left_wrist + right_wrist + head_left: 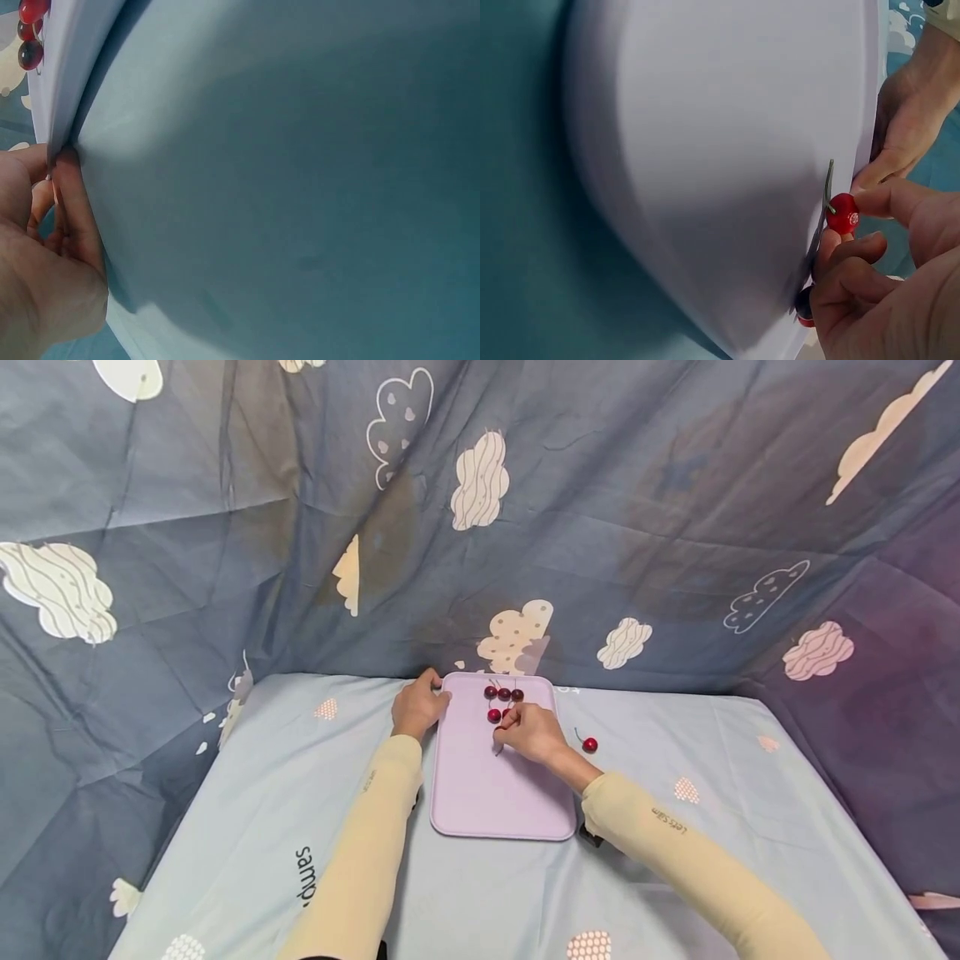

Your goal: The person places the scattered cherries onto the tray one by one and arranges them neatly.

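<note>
A pale purple tray lies on the cloth-covered table. At its far left corner my left hand grips the rim between thumb and fingers; the left wrist view shows the hand at the tray's edge. Over the tray, my right hand pinches a red cherry by its sides, its green stem sticking out. Just beyond that hand, a row of three dark cherries sits near the far rim, with red cherries in front, one partly hidden by the fingers.
One loose cherry with its stem lies on the light blue cloth, right of the tray. Dark cloud-patterned fabric hangs behind the table and at both sides.
</note>
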The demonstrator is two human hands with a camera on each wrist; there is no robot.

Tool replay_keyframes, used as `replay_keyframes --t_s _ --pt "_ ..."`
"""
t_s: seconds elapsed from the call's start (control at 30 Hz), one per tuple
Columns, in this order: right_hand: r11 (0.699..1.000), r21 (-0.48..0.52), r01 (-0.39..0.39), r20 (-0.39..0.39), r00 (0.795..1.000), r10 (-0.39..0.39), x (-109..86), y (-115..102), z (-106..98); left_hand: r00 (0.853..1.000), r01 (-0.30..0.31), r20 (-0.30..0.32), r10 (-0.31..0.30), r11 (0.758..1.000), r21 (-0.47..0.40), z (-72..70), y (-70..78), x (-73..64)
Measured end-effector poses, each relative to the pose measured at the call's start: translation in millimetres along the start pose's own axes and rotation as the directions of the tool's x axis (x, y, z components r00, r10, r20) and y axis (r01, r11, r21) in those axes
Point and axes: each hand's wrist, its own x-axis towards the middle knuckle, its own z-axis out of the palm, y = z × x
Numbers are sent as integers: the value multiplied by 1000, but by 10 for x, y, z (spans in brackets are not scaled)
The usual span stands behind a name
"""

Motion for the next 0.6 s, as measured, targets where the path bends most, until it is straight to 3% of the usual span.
replay_keyframes --t_s 0.37,0.6 --pt "990 -107 88 -4 996 -89 -44 -75 24 1000 3 -4 -3 1000 5 -2 -15 20" --pt "924 -252 289 -14 953 -302 -64 -53 52 1000 9 13 -9 1000 7 10 -45 45"
